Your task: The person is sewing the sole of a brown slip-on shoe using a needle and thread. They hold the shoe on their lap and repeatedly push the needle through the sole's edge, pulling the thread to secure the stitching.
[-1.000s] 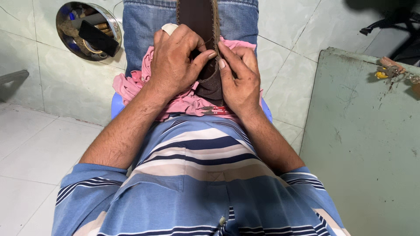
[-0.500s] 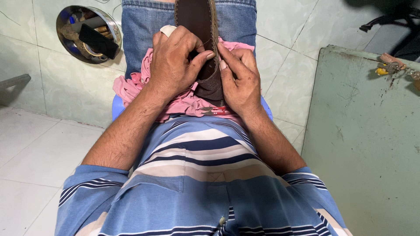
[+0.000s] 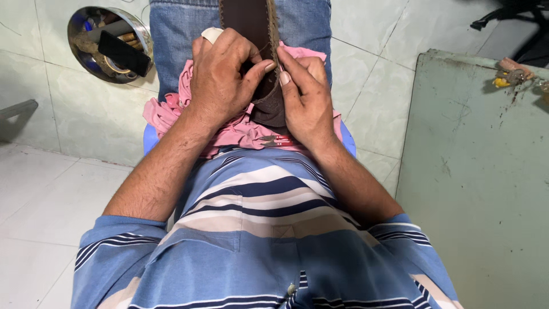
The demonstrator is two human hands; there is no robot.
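The brown shoe sole (image 3: 251,34) looked like matt leather with a rough stitched edge. Beneath it lay crumpled pink cloth (image 3: 240,131) over faded denim (image 3: 177,40). The metal bowl (image 3: 77,51) gleamed.

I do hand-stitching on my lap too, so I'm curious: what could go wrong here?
The brown leather piece rests only on the lap over a pink cloth, so it could slide. Left hand and right hand fingertips pinch close together at its edge, so any sharp tool there might prick them.

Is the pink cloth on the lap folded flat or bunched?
Bunched: the pink cloth lies crumpled in wrinkles under both hands and the brown leather piece.
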